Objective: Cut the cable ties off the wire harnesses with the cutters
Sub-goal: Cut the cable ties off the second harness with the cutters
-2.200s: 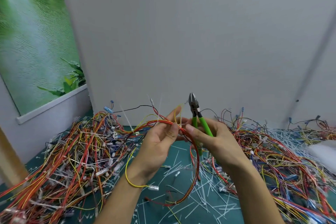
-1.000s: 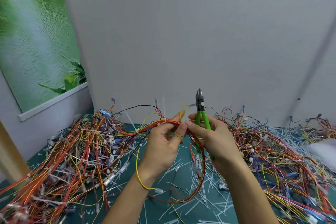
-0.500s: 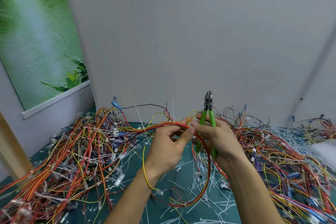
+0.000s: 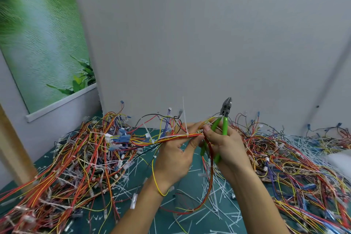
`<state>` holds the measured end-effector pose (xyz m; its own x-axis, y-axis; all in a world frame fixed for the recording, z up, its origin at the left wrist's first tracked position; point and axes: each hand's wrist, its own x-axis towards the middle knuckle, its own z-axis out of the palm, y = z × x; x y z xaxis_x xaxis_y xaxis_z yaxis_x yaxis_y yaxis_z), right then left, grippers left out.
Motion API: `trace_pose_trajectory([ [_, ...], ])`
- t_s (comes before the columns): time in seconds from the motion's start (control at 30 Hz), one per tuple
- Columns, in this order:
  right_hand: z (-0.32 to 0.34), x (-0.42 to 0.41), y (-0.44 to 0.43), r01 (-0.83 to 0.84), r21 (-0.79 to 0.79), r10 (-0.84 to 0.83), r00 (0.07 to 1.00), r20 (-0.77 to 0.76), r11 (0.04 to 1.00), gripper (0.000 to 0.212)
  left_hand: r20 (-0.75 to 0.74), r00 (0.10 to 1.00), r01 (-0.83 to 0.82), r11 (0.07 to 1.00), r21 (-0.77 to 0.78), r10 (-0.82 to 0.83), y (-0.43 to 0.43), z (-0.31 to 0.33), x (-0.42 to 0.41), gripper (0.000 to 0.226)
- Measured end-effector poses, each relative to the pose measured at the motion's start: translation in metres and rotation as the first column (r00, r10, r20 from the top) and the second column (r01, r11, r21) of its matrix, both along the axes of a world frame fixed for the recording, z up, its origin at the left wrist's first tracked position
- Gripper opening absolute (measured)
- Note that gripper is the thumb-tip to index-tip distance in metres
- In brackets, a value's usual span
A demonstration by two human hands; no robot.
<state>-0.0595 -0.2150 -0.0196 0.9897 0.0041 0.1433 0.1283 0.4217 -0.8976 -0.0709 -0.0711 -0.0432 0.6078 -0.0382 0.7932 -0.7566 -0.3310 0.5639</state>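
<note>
Left grip (image 4: 174, 157), a bare hand seen from its back, pinches a bundle of wires (image 4: 163, 138) between thumb and fingertips, holding it level above the worktop (image 4: 187, 182). A white cable tie (image 4: 185, 118) wraps the bundle just left of those fingertips, its long tail standing straight up. A single yellow wire (image 4: 154, 182) loops round the left wrist. Right grip (image 4: 226, 150) is closed round the green handles of the cutters (image 4: 224, 119), and its thumb and forefinger meet the bundle right beside the left fingertips. The cutters stand upright, dark blades pointing up and close together, above the wires and not on the tie. A loop of red and orange wire (image 4: 209, 186) hangs down from between the two hands to the worktop. Far left, a wooden post (image 4: 11, 148) leans at the edge, with a green poster (image 4: 38, 43) of water and leaves on the wall above it. Next comes a big heap of harnesses (image 4: 76, 157), red, orange and yellow with blue and white plugs; the held bundle runs out of it. A plain grey wall (image 4: 190, 34) fills the back. Loose white tie scraps (image 4: 218, 205) litter the teal worktop under and between the forearms. To the right lies a second heap of harnesses (image 4: 284, 167), reaching to the wall and the lower right corner. At the right edge a pale blurred shape (image 4: 340, 159) lies among the wires; I cannot tell what it is.
</note>
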Motion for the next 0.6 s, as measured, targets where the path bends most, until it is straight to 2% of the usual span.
trace_pose_trajectory([
  [0.1,0.002,-0.003,0.004,-0.037,0.075,0.038,0.999,-0.012,0.996,0.012,0.046,0.999,-0.021,1.000,-0.014,0.021,0.000,0.000,-0.001,0.030],
  [0.17,0.001,-0.003,0.004,-0.038,0.095,0.038,0.999,0.000,0.995,0.023,0.057,0.998,-0.021,1.000,-0.004,0.021,0.000,0.001,-0.003,0.030],
  [0.23,0.002,-0.004,0.004,-0.055,0.087,0.055,0.998,0.003,0.995,0.016,0.035,0.999,-0.002,1.000,-0.004,0.002,-0.002,0.004,-0.005,0.029],
  [0.3,0.000,-0.002,0.004,-0.050,0.080,0.050,0.999,0.005,0.995,0.035,-0.005,1.000,0.017,1.000,-0.023,-0.017,-0.004,0.006,-0.007,0.029],
  [0.37,-0.001,-0.002,0.005,-0.050,0.083,0.051,0.999,-0.012,0.995,0.043,-0.063,0.997,0.035,0.998,-0.053,-0.038,-0.004,0.008,-0.007,0.028],
  [0.47,0.001,-0.003,0.004,-0.058,0.077,0.060,0.998,-0.023,0.995,0.045,-0.199,0.972,0.087,0.982,-0.169,-0.121,-0.006,0.008,-0.007,0.028],
  [0.6,0.002,-0.003,0.000,-0.085,0.065,0.087,0.996,-0.032,0.994,0.048,-0.317,0.888,0.181,0.886,-0.427,-0.334,-0.012,0.012,-0.011,0.027],
])
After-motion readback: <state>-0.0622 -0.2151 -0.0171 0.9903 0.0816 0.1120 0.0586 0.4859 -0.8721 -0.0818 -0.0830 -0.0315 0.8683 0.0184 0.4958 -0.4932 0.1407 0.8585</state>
